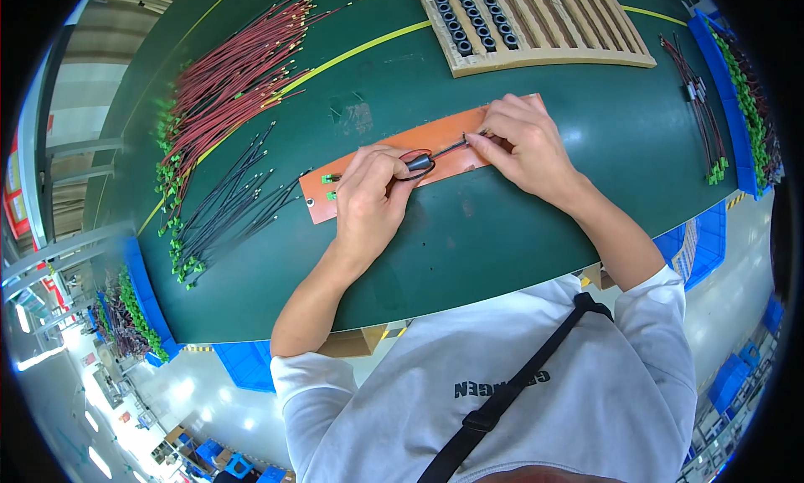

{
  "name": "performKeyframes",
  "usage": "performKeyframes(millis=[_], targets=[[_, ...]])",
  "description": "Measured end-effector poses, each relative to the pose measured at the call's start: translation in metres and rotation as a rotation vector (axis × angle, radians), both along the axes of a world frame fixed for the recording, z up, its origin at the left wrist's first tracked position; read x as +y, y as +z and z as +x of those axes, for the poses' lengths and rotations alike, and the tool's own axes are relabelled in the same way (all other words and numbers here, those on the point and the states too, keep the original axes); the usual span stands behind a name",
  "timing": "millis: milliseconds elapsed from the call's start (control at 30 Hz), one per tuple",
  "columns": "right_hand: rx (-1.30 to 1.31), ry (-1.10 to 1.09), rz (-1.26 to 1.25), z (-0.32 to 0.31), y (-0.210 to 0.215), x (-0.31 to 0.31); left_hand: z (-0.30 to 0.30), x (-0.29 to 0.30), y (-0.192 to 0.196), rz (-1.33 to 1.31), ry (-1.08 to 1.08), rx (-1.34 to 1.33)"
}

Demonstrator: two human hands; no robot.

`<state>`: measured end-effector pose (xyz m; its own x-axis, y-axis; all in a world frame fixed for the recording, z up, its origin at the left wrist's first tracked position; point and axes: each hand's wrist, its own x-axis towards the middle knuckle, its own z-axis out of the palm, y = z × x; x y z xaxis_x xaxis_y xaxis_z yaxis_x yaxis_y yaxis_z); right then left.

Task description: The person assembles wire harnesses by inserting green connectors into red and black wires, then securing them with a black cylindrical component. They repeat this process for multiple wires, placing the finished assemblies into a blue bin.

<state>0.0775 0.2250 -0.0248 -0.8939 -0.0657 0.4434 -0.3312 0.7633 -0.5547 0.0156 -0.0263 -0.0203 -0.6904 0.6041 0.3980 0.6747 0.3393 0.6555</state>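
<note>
1. Your left hand (pixel 368 194) — closed on a small black ring core (pixel 420 161), over the orange mat (pixel 435 136) mid-surface (pixel 502 223).
2. Your right hand (pixel 523 140) — pinching the dark wire (pixel 448 149) just right of the core.
3. Step, as judged: threading the wire through the core.
4. Next move calls for a steady core and a straight pull.
</note>
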Motion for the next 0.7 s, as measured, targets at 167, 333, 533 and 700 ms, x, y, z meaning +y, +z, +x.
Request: performKeyframes(millis=[167, 333, 533, 700], targets=[[-0.025, 0.017, -0.016, -0.001, 0.001, 0.000, 0.000, 0.011, -0.001, 0.046, 0.026, -0.118], [-0.019, 0.005, -0.028, 0.001, 0.001, 0.005, 0.002, 0.029, 0.003, 0.078, 0.061, -0.253], [-0.047, -0.014, -0.035, 0.004, -0.001, 0.017, -0.001, 0.046, 0.005, 0.037, 0.005, -0.198], [-0.009, -0.033, -0.034, 0.004, -0.001, 0.019, -0.001, 0.049, 0.005, 0.040, 0.001, -0.231]])
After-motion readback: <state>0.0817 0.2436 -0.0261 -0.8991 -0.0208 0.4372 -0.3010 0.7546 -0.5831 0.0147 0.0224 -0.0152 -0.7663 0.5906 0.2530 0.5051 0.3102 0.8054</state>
